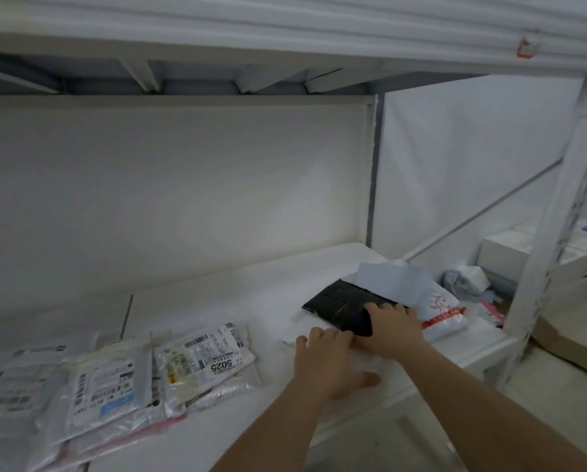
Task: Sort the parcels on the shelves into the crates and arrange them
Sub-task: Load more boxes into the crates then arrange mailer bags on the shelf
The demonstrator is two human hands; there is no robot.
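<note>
Parcels lie on the white shelf point(217, 287): a black mailer point(339, 306) sits on a white parcel point(314, 330) at the right, with a pale blue mailer point(396, 281) and a red-printed white bag point(441, 310) just behind it. The right hand point(392, 330) grips the black mailer's near corner, while the left hand point(329, 361) rests flat, fingers relaxed, on the white parcel. Clear labelled bags, one marked 5025 point(210, 361), overlap at the left.

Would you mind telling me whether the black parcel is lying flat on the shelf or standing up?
Flat. The black parcel lies atop a white parcel on the shelf.
</note>
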